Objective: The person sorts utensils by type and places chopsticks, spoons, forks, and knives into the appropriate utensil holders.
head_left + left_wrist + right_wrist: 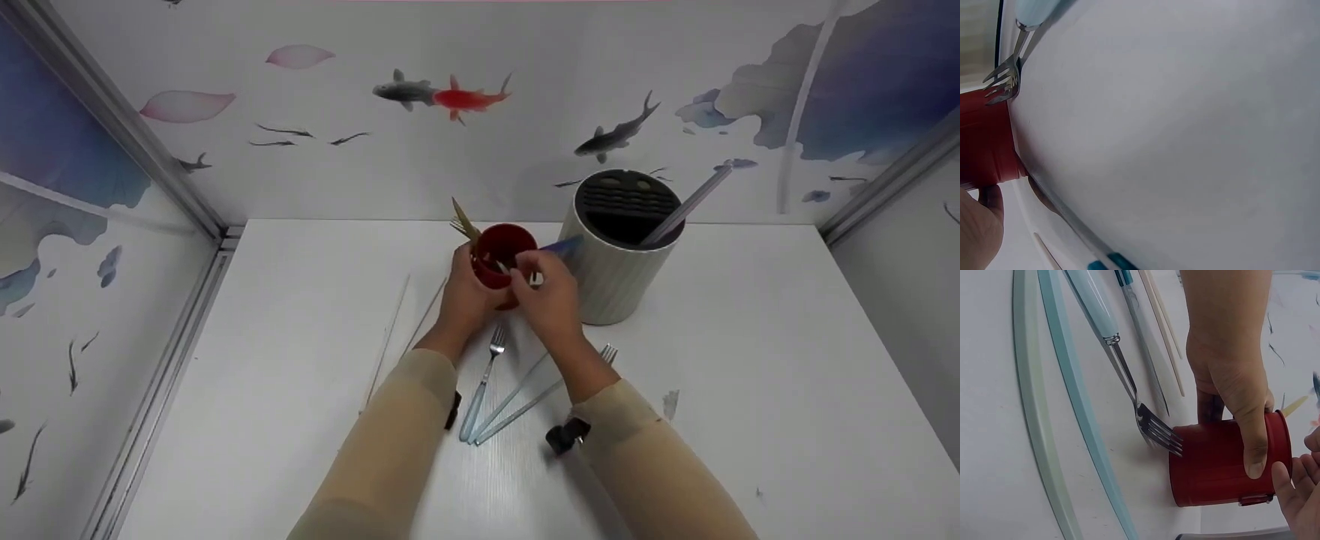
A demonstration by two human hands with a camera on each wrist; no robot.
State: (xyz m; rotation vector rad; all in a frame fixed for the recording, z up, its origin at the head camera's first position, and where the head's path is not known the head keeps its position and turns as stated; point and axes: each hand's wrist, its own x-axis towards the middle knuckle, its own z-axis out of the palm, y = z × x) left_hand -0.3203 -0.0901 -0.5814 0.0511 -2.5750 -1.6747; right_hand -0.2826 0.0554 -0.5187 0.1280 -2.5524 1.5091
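In the head view my left hand (469,292) grips a red cup (506,244), thumb along its near side. Gold cutlery, a fork and a knife-like blade (465,217), sticks out beside the cup's left rim. My right hand (551,292) is at the right rim with thumb and fingertips pinched together, and a slim blue piece (564,244) shows beyond its knuckles; what the fingertips pinch is mostly hidden. A fork (480,386) with a pale blue handle lies before the cup. In the right wrist view its tines (1159,433) overlap the red cup (1213,467).
A ribbed white utensil holder (619,277) with a black slotted top stands right of the cup, a clear stick (690,202) leaning out. Two thin chopsticks (386,341) lie left. More pale blue handles (517,412) lie under my right forearm. Fish-patterned walls surround the white table (750,337).
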